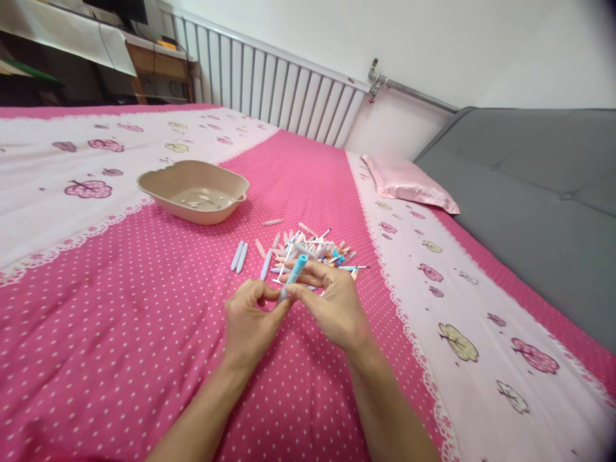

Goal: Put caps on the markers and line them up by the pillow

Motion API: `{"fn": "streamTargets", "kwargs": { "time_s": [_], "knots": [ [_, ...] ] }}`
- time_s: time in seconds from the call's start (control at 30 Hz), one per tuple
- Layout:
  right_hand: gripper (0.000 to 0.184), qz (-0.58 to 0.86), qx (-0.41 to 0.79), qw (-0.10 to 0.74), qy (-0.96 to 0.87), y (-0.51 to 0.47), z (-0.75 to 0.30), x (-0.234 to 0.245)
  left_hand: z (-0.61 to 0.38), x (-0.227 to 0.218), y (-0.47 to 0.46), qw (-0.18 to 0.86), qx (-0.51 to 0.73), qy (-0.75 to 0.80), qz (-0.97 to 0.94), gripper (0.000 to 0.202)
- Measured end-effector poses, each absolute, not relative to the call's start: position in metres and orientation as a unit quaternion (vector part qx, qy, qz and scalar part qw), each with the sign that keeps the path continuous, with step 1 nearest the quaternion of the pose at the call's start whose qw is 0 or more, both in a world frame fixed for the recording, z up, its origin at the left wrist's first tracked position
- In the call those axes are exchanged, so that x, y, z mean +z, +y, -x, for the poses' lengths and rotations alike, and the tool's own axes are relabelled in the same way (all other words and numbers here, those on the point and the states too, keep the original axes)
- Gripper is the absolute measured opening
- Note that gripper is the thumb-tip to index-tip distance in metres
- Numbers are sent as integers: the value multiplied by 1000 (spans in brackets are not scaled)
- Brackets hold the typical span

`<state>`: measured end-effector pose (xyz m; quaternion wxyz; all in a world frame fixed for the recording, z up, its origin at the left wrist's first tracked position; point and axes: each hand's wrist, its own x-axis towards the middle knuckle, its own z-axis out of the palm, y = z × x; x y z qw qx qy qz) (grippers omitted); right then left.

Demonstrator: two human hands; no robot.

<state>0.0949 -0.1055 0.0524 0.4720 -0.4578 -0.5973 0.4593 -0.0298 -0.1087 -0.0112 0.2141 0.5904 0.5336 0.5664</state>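
Between my two hands is a marker pen barrel (296,269), light blue at its upper end and paler below, tilted upward. My left hand (253,311) pinches its lower end between thumb and finger. Higher up, my right hand (332,301) grips the barrel with the thumb in front and the fingers behind. Just beyond my hands lies a loose pile of pen parts (312,247), with white sticks, pale caps and some blue pieces. Two pale lilac barrels (239,256) rest side by side left of the pile.
A beige plastic basin (192,192) with a few small pale pieces inside stands on the bed at the left. Pink polka-dot bedding (308,167) covers the bed. A pink pillow (409,183) lies by the grey headboard (524,173). Behind are a white radiator (269,77) and a desk (156,61).
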Motion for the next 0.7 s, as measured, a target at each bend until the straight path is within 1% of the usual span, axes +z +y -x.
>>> {"fn": "streamTargets", "kwargs": {
  "time_s": [0.23,0.33,0.43,0.53,0.63,0.7],
  "knots": [
    [26,486,424,478,-596,-107,-90,46,30,-13,-109,142,565,541,-607,26],
    [25,494,413,481,-595,-107,-88,46,30,-11,-109,128,559,548,-609,25],
    [32,472,428,464,-615,-104,-97,48,29,-10,-109,154,551,550,-608,23],
    [41,441,458,437,-636,-98,-118,52,30,-9,-108,202,548,563,-585,20],
    [34,468,402,467,-634,-92,-141,54,33,-7,-105,261,549,593,-529,22],
    [26,506,342,458,-646,-88,-150,51,35,-6,-104,286,554,594,-508,24]
  ]
}}
